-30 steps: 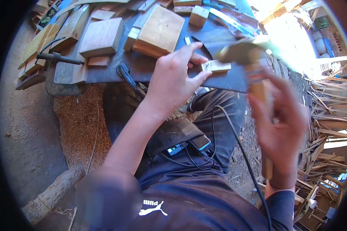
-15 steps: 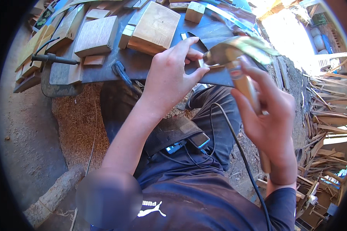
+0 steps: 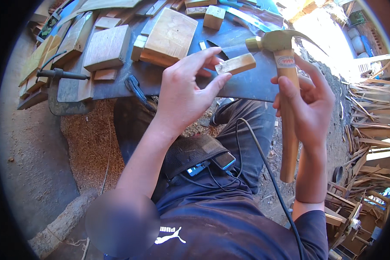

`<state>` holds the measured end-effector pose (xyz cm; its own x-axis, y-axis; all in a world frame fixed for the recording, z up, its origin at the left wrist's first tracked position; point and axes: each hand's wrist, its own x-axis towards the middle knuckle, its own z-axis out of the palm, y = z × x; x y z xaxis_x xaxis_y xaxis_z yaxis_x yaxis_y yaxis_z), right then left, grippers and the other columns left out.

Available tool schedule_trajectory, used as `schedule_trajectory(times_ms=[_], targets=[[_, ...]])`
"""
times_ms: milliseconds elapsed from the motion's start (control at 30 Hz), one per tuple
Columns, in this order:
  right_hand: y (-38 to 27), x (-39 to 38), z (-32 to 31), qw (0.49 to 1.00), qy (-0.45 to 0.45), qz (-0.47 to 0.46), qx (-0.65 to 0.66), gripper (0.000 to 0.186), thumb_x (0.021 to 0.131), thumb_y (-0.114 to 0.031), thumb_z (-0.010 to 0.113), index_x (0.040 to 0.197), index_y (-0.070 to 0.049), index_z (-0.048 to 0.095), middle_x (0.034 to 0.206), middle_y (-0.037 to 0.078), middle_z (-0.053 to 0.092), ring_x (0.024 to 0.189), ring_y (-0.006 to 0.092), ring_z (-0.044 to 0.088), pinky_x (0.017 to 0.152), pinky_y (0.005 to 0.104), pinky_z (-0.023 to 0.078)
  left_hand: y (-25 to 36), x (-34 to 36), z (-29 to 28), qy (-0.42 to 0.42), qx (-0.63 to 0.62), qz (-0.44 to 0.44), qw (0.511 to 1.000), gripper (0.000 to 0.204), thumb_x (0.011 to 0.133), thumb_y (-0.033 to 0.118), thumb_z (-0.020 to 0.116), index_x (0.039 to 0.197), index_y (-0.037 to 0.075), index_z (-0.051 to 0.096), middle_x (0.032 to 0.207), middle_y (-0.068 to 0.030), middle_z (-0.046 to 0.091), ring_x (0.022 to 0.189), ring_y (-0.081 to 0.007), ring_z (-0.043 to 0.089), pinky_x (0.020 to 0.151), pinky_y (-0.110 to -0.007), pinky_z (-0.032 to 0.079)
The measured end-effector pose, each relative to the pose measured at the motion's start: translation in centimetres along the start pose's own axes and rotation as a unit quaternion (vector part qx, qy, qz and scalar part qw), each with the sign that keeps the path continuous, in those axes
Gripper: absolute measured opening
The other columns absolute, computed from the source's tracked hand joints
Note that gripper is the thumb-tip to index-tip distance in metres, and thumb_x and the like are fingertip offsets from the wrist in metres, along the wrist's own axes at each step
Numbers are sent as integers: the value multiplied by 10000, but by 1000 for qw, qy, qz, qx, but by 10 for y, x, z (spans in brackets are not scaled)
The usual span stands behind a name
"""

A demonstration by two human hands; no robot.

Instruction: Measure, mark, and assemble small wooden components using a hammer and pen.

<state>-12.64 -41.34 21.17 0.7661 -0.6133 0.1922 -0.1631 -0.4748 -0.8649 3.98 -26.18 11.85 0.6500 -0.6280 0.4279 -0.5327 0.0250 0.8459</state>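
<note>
Near the bench's front edge, my left hand [image 3: 184,91] is closed on a small light wooden block [image 3: 239,63], pinched between thumb and fingers. My right hand [image 3: 310,106] grips a claw hammer [image 3: 289,134] by its wooden handle. The hammer stands upright in the picture, its metal head [image 3: 275,40] just beyond the block to the upper right, apart from it. A dark thin item and a light strip [image 3: 202,46] lie behind my left fingers, too small to make out fully.
The dark metal worktop [image 3: 117,89] carries several wooden blocks [image 3: 169,34] and boards. A screw clamp [image 3: 56,73] is at its left edge, a blue-grey clamp [image 3: 134,89] at the front. A cable [image 3: 268,173] crosses my lap. Scrap wood [image 3: 372,138] is piled at the right.
The hammer, blurred over the block earlier, has moved up and right off it and is more upright. The block now shows more fully, angled upward to the right in my left hand.
</note>
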Motion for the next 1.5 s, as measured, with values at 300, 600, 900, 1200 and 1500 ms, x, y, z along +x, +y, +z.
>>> schedule_trajectory(times_ms=[300, 600, 900, 1200, 1500], targets=[[53, 30, 16, 962, -21, 65, 266, 543, 1002, -150, 722, 1456, 69, 519, 981, 203, 744, 642, 194, 699, 506, 294, 566, 6, 4, -17, 23, -318, -152, 936, 435, 961, 177, 794, 1294, -72, 665, 1058, -178, 778, 942, -237, 782, 789, -299, 626], [56, 25, 15, 966, -59, 67, 241, 560, 998, -163, 719, 1484, 26, 518, 1003, 206, 742, 650, 181, 702, 514, 262, 559, 3, 5, -24, 21, -351, -164, 922, 450, 951, 206, 803, 1259, -92, 667, 1024, -187, 775, 915, -258, 786, 763, -311, 649], [55, 27, 14, 964, -73, 74, 246, 600, 985, -144, 732, 1510, 32, 502, 1030, 207, 747, 688, 160, 697, 545, 265, 562, 2, 1, -19, 10, -320, -115, 940, 411, 910, 96, 831, 1264, -44, 677, 1114, -167, 770, 1018, -219, 756, 875, -314, 628], [41, 44, 1, 949, -70, -226, -207, 649, 887, -35, 758, 1506, -115, 580, 1159, 143, 765, 912, 246, 744, 874, 346, 589, 5, -8, -14, -46, -90, 81, 992, 375, 791, -22, 876, 1147, 33, 774, 1121, -106, 762, 1005, -169, 716, 810, -277, 564], [44, 53, 26, 839, -73, -320, -434, 609, 878, -124, 777, 1461, -188, 615, 1184, 99, 691, 975, 275, 701, 795, 410, 589, 28, -35, -31, -11, 2, 200, 980, 417, 740, 21, 905, 1128, 4, 754, 1068, -135, 764, 940, -274, 739, 777, -350, 584]])
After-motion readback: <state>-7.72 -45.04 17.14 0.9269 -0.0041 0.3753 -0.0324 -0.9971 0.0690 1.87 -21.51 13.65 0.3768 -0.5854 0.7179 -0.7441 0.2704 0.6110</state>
